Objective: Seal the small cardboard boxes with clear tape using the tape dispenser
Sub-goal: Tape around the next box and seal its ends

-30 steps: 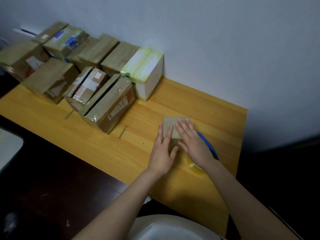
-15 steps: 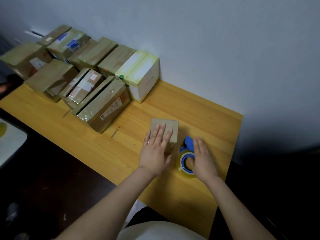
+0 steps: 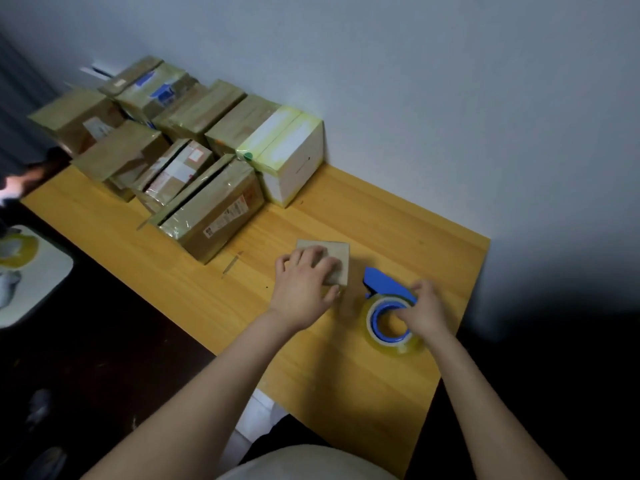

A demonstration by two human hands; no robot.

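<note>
Your small cardboard box [image 3: 339, 259] sits on the bench [image 3: 346, 375] just to the left of the tape dispenser [image 3: 382, 304] and a little farther from you, with a strip of bare wood between them. The dispenser's long axis runs from the clear tape roll [image 3: 398, 346] at your end to the blue nose at the far end, which angles up and left towards the box's right edge. So the coming move is probably a short lift and carry to the left. Your right hand [image 3: 427, 311] is the nearer one and already grips the dispenser, its fingers hooked into the roll's core. Your left hand [image 3: 304, 282] lies palm-down over the box, fingers curled on its top and thumb at the near edge, holding it in place.
</note>
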